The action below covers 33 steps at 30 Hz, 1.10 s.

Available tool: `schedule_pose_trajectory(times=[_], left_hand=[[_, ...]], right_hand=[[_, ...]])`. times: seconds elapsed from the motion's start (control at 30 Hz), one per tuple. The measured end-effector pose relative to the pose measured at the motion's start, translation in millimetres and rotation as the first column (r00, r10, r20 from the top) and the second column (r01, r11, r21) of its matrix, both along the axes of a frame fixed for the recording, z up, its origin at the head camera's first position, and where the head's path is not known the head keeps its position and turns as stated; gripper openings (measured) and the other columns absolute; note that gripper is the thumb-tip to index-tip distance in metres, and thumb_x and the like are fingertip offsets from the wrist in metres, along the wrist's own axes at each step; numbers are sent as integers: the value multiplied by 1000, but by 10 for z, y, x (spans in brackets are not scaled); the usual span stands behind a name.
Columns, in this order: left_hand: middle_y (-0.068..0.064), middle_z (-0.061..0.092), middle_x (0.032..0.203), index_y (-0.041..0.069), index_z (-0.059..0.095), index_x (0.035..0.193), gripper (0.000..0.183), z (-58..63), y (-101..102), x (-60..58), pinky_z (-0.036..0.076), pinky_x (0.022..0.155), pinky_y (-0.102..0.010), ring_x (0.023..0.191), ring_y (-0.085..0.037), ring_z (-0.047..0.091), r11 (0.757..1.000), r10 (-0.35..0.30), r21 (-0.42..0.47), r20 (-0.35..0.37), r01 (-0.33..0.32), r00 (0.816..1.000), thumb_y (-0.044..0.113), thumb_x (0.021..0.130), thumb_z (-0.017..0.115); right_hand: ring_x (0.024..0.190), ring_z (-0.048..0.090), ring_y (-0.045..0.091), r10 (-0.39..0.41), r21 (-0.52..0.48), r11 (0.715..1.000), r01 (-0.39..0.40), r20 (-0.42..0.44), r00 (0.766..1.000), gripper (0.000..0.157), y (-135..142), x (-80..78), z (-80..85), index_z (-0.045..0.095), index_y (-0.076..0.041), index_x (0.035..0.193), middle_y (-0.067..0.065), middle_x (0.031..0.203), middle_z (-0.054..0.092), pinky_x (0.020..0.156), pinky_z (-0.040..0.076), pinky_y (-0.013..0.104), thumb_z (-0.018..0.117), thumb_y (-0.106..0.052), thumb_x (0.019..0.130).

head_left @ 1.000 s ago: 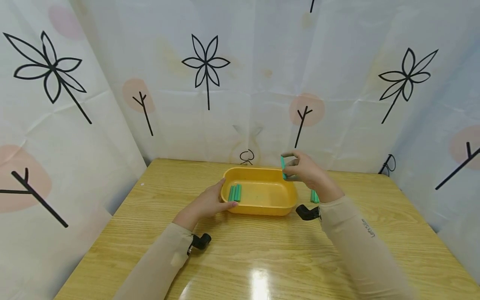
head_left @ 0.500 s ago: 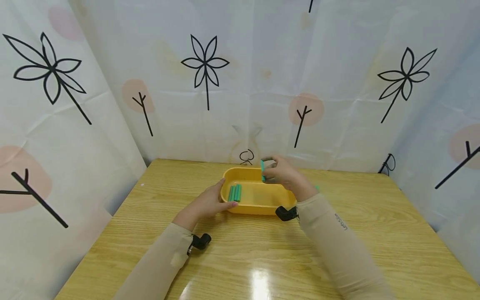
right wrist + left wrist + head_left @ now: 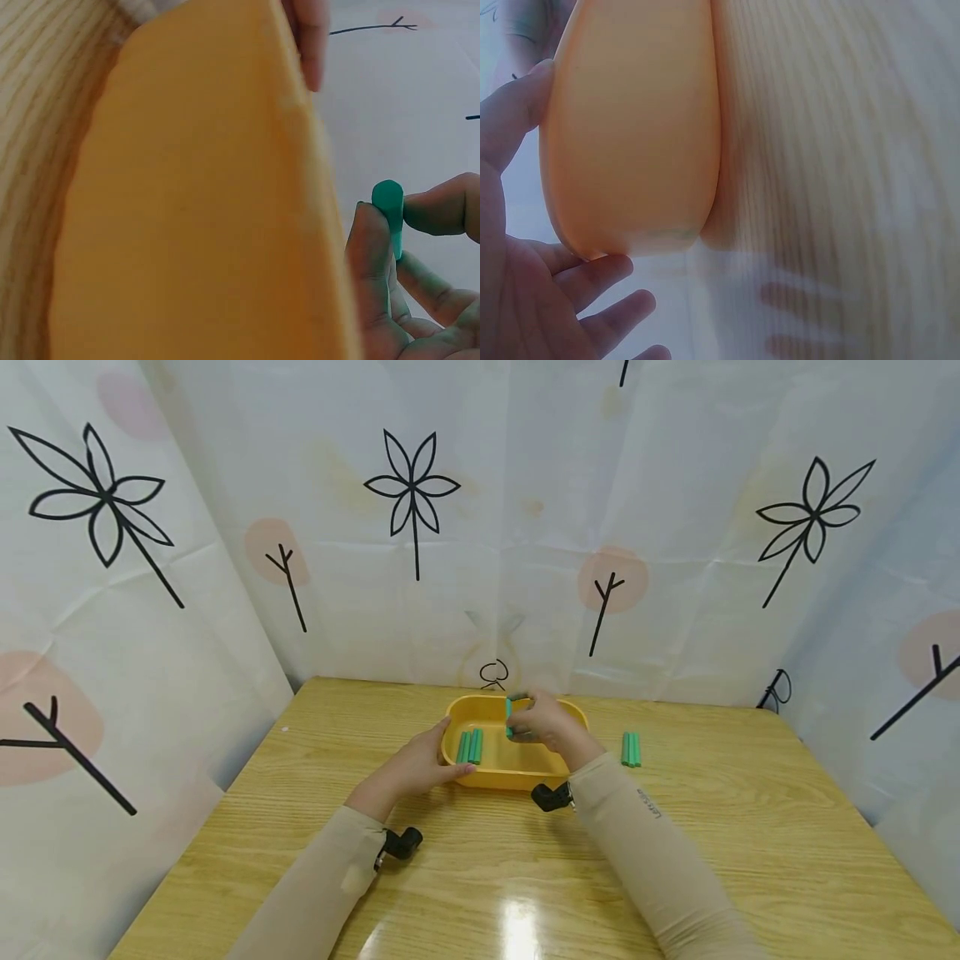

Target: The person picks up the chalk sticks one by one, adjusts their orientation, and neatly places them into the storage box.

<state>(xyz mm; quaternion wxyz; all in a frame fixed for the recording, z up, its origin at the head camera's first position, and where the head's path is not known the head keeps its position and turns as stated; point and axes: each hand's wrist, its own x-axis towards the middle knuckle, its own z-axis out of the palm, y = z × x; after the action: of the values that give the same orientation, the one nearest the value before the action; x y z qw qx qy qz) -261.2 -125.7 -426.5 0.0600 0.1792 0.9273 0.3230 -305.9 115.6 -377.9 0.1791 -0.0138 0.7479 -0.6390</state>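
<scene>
My left grip [image 3: 415, 767] and right grip [image 3: 546, 723] are bare hands coming out of long beige sleeves: my left sleeve [image 3: 311, 893] has a paler patch near the cuff, and my right sleeve [image 3: 652, 860] creases into soft folds farther up the arm and carries small dark lettering [image 3: 649, 803] too tiny to read. At my left wrist sits a stubby black device [image 3: 405, 842], bent like an elbow, with a small metallic part beside it; a similarly bent black device [image 3: 551, 797] juts from my right cuff.
</scene>
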Motion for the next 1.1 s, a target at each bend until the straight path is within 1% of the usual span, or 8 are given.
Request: schedule_pose_trajectory(times=[0.1,0.33,0.5,0.63,0.77,1.0,1.1], left_hand=[[-19,34,158,3,15,160,111,7,1,8,35,113,-49,140,-32,41,1000,2,4,1,-2,1000,62,85,70],[-19,34,158,2,15,160,111,-2,1,-2,35,113,-51,141,-33,40,1000,2,10,-1,-2,1000,64,85,69],[-19,34,158,2,16,160,111,-10,-1,-6,35,113,-50,141,-33,40,1000,0,6,-2,0,1000,64,85,70],[-19,34,158,2,16,160,111,-20,-1,-14,35,113,-50,141,-33,40,1000,-1,9,0,1,1000,64,85,69],[-18,34,158,3,16,160,111,-14,-2,-3,34,114,-50,141,-33,39,1000,0,10,2,0,1000,64,85,70],[-19,34,158,3,15,160,110,-12,-8,-1,34,113,-49,141,-32,40,1000,-11,1,-8,11,1000,64,86,69],[-19,34,158,3,15,160,110,-1,-9,7,35,113,-49,141,-32,40,1000,-7,0,-2,7,1000,63,86,69]], right_hand=[[66,60,19,-2,6,1000,2,10,1000,59,-28,-20,-79,37,-2,147,12,85,58,88,55,47,61,6,94],[67,60,20,-21,27,999,20,35,999,57,-100,-59,-227,41,-1,146,13,87,58,72,58,36,60,7,93],[66,63,20,-23,85,996,20,26,999,57,-148,-72,-321,43,0,144,13,85,61,65,58,32,62,9,91],[65,65,20,-19,138,990,18,2,1000,57,-167,-76,-369,46,1,142,15,82,66,64,58,33,64,10,89],[65,66,20,-7,173,985,9,-15,1000,56,-179,-86,-411,46,2,140,18,85,69,65,59,35,66,9,89],[68,67,22,12,202,979,-11,-5,1000,56,-204,-86,-426,45,2,142,20,89,69,69,60,37,66,8,90],[70,68,24,19,231,973,-16,-12,1000,55,-204,-85,-432,46,1,142,19,91,67,70,60,38,66,5,91]])
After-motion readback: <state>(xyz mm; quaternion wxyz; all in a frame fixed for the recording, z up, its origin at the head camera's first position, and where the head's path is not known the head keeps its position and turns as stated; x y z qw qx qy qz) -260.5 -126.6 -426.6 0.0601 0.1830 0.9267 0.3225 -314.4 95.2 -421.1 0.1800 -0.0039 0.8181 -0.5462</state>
